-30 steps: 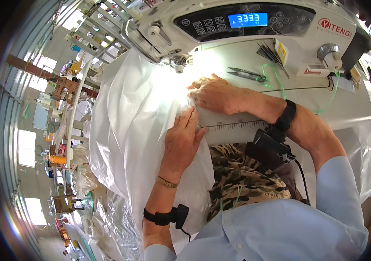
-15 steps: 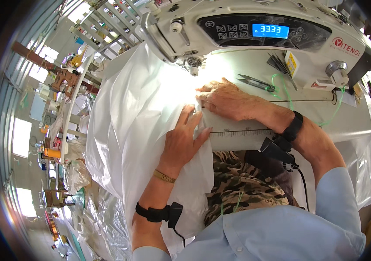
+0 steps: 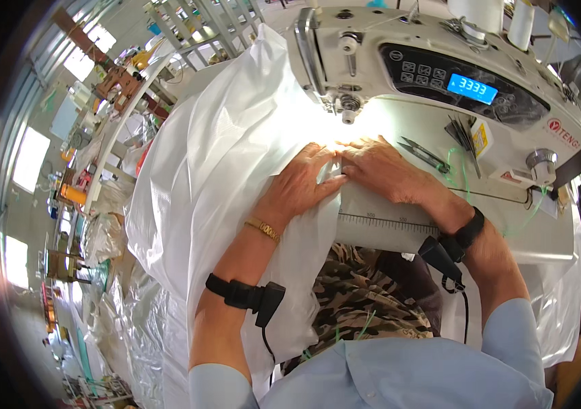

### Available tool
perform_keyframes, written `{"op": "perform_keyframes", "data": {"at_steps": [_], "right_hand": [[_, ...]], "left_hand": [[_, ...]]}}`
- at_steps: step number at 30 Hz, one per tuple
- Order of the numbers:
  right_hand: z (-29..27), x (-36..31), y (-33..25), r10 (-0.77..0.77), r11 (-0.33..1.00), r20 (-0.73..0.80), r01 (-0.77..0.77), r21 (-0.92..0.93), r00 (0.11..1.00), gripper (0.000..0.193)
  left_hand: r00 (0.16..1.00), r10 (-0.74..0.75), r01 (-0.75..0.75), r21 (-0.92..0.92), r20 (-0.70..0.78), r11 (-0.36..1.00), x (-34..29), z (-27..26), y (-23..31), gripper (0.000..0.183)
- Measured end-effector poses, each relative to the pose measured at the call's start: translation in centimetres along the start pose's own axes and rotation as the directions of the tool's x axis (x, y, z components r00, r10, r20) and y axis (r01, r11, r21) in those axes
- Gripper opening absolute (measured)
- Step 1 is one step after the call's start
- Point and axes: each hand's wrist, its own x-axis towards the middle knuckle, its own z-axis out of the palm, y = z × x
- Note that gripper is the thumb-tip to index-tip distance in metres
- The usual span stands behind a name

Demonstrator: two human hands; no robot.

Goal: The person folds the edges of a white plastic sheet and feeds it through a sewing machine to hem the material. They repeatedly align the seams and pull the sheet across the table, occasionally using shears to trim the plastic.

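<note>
A sheet of thin, shiny white material (image 3: pixel 215 157) drapes across the sewing machine's table and down over its front edge. Flat on it rests my left hand (image 3: pixel 304 178), thumb held apart and fingers reaching toward the lit needle area. My right hand (image 3: pixel 384 169) is curled at the sheet's right edge, its fingers closed on the material and almost touching my left hand. Both hands are just in front of the sewing machine (image 3: pixel 348 109) head. Bright glare there hides the fingertips, the needle and the presser foot.
Right of my hands lie black thread snips (image 3: pixel 425 155), several thin dark tools (image 3: pixel 464 140) and loose green thread (image 3: pixel 466 180). A ruler strip (image 3: pixel 386 221) runs along the table's front. White thread cones (image 3: pixel 521 26) stand behind the machine. Metal racks (image 3: pixel 202 31) rise at far left.
My left hand has slid forward and right over the sheet, up beside my right hand. The whole view has shifted, so the machine appears further right.
</note>
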Motion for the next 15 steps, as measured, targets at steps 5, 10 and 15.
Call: {"op": "perform_keyframes", "data": {"at_steps": [5, 10, 15], "right_hand": [[-0.9, 0.2, -1.2, 0.100, 0.990, 0.171, -0.080, -0.120, 0.980, 0.031], [-1.1, 0.4, -1.8, 0.105, 0.985, 0.155, -0.081, -0.153, 0.982, 0.031], [-0.6, 0.2, -1.3, 0.047, 0.989, 0.095, -0.033, -0.144, 0.994, 0.032]], "left_hand": [[0.999, 0.016, -0.016, 0.000, 0.046, 1.000, 0.4, -0.4, -1.0, 0.050], [0.998, 0.050, -0.048, 0.047, -0.048, 0.998, 0.7, 0.2, -1.9, 0.048], [0.999, 0.026, -0.023, 0.077, -0.026, 0.997, 1.5, 0.0, -2.7, 0.053]]}}
